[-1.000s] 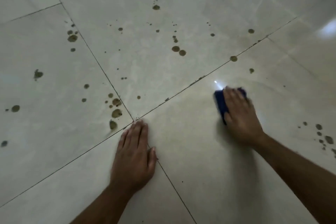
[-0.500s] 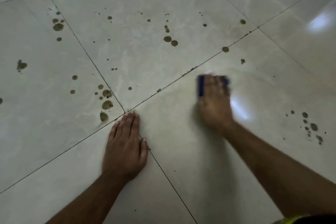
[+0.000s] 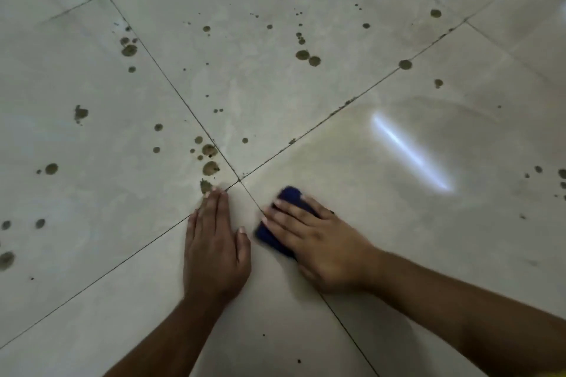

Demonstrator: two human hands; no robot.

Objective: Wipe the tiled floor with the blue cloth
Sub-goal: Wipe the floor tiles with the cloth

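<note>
The blue cloth [image 3: 291, 196] lies on the pale tiled floor [image 3: 398, 223], just right of where four tiles meet. My right hand [image 3: 318, 239] presses flat on top of it and hides most of it; blue shows past the fingertips and at the left edge. My left hand [image 3: 214, 245] rests flat on the floor beside it, fingers together, holding nothing, its fingertips at a brown mud spot [image 3: 205, 185]. The tile to the right of the cloth looks wet and glossy with a bright light streak [image 3: 410, 153].
Brown mud spots are scattered over the far tile [image 3: 307, 57] and the left tile [image 3: 209, 168], with a few at the right edge [image 3: 562, 174]. Dark grout lines [image 3: 337, 112] cross near my hands.
My right hand has slid the cloth from the far right part of the tile back and leftward to the tile junction, close to my left hand. The left hand stays planted.
</note>
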